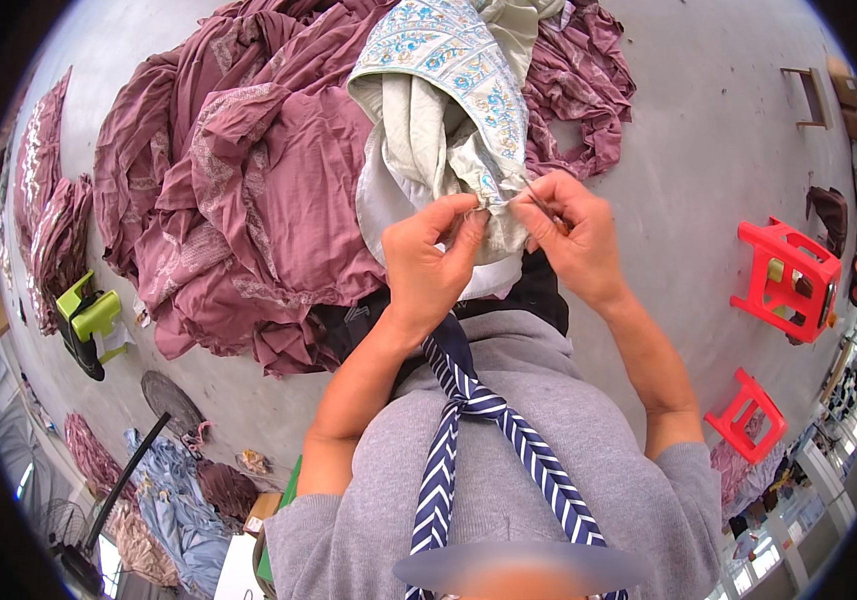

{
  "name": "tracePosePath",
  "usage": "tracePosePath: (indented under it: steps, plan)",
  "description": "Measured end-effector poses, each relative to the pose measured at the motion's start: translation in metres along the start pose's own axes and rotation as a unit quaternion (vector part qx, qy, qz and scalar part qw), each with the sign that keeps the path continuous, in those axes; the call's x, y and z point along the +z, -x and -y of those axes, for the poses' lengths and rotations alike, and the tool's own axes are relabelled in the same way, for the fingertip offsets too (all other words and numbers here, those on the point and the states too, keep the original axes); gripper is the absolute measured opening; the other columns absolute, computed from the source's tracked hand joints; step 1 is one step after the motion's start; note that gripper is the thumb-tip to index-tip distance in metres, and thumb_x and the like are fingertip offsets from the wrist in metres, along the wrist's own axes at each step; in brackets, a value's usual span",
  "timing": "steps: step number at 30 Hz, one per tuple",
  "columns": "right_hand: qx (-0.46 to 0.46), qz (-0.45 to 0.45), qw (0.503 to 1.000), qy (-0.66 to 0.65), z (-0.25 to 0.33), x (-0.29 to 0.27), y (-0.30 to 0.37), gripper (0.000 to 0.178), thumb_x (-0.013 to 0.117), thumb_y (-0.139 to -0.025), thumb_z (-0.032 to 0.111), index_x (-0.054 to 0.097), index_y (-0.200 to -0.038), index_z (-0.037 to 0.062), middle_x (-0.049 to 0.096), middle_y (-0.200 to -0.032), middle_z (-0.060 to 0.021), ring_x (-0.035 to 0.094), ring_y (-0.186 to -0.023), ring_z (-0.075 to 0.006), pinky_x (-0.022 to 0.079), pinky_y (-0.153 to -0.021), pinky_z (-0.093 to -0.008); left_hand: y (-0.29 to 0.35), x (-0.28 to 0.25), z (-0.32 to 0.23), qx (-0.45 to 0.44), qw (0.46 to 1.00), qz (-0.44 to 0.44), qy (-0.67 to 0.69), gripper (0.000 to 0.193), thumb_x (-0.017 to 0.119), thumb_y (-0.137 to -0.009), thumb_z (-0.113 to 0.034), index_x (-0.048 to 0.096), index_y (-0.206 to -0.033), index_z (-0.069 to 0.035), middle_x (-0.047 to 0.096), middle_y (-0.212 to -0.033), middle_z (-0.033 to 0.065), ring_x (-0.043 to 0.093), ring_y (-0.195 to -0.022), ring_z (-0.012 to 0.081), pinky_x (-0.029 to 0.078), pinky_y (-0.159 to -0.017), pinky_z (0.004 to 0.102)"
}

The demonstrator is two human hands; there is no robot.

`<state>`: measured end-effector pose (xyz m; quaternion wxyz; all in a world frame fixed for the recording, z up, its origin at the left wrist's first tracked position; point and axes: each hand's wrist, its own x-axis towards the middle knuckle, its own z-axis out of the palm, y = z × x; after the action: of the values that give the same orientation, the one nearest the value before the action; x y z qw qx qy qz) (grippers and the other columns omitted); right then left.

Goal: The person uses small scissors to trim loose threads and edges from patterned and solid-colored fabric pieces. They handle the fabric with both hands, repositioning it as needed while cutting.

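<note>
Grey floor point(684, 190); left hand point(434, 258) pinches patterned cloth point(491, 95), right hand point(581, 238) (just beside) grips slim tool point(536, 195).

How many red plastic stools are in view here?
2, both toward the picture's right side: the upper red stool, and the lower red stool just beneath it in the image. Others could be hidden.

Held cloth point(484, 80): pale sage, blue-and-tan floral border
Fabric heap point(314, 190): dusty mauve, paler motif bands
Neck strap point(437, 480): navy, white chevrons
T-shirt point(509, 460): heathered grey
Right-side stools point(799, 262): red
Left-side stool point(99, 314): lime green
</note>
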<state>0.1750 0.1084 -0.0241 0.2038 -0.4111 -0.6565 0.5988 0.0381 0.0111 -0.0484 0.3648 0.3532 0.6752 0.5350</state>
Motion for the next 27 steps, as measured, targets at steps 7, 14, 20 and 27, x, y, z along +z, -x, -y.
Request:
tracePosePath:
  steps: [7, 14, 20, 27]
  plan:
    - [0.053, 0.022, 0.997, -0.051, 0.005, -0.01, -0.006, 0.015, 0.062, -0.087, 0.011, 0.054, -0.089, -0.0012, 0.054, -0.066, 0.0007, 0.046, -0.059, -0.0023, 0.037, -0.05, -0.0196, -0.002, -0.003, -0.012, -0.128, 0.962, 0.066, 0.23, 0.019, 0.064, -0.086, -0.011, 0.064, -0.096, 0.005, 0.064, -0.077, -0.0008, 0.053, -0.065, 0.0026, 0.041, -0.056, 0.0171]
    - [0.189, 0.175, 0.944, -0.208, 0.048, -0.021, 0.025, 0.046, 0.031, -0.098, 0.044, 0.052, -0.093, 0.0037, 0.037, -0.062, 0.0055, 0.029, -0.051, -0.0026, 0.026, -0.044, -0.0178, 0.0, 0.006, -0.015, -0.067, 0.983, 0.012, 0.168, 0.022, 0.064, -0.087, -0.012, 0.063, -0.1, 0.006, 0.063, -0.077, -0.0001, 0.052, -0.067, 0.0022, 0.041, -0.057, 0.0171]
    - [0.34, 0.21, 0.862, -0.311, 0.035, -0.016, 0.027, 0.045, 0.033, -0.096, 0.047, 0.05, -0.089, 0.0062, 0.036, -0.059, 0.0049, 0.025, -0.044, -0.0025, 0.022, -0.039, -0.0179, 0.004, 0.009, -0.006, -0.046, 0.99, 0.01, 0.131, 0.022, 0.062, -0.088, -0.01, 0.063, -0.102, 0.006, 0.061, -0.075, -0.001, 0.049, -0.066, 0.0022, 0.04, -0.058, 0.017]
    - [0.343, 0.198, 0.863, -0.313, 0.036, -0.016, 0.027, 0.043, 0.034, -0.097, 0.045, 0.049, -0.088, 0.0063, 0.034, -0.061, 0.0062, 0.024, -0.046, -0.001, 0.02, -0.038, -0.0171, 0.005, 0.006, -0.01, -0.044, 0.995, 0.02, 0.091, 0.022, 0.059, -0.089, -0.008, 0.061, -0.105, 0.007, 0.061, -0.083, 0.0001, 0.051, -0.074, 0.003, 0.04, -0.064, 0.0159]
